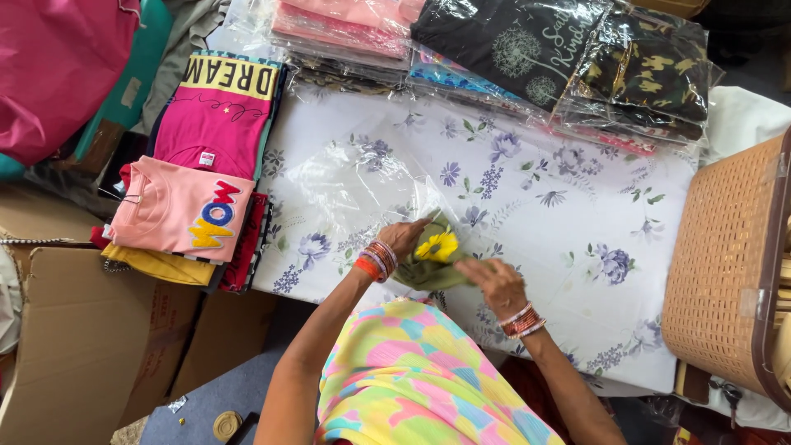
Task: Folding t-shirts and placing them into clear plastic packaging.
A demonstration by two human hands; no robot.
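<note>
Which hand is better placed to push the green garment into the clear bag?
Probably the right hand: it rests on the green garment, while the left hand is at the clear bag.

Clear plastic garment packs [568, 62] line the table's far edge; brown cartons [82, 346] stand left.

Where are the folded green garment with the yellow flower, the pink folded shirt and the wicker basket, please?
green garment [428, 272], head view, on its folded cloth.
pink shirt [161, 206], head view, on its plain front.
wicker basket [725, 264], head view, on its woven side wall.

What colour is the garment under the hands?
Olive green garment with a yellow flower; head view.
</note>
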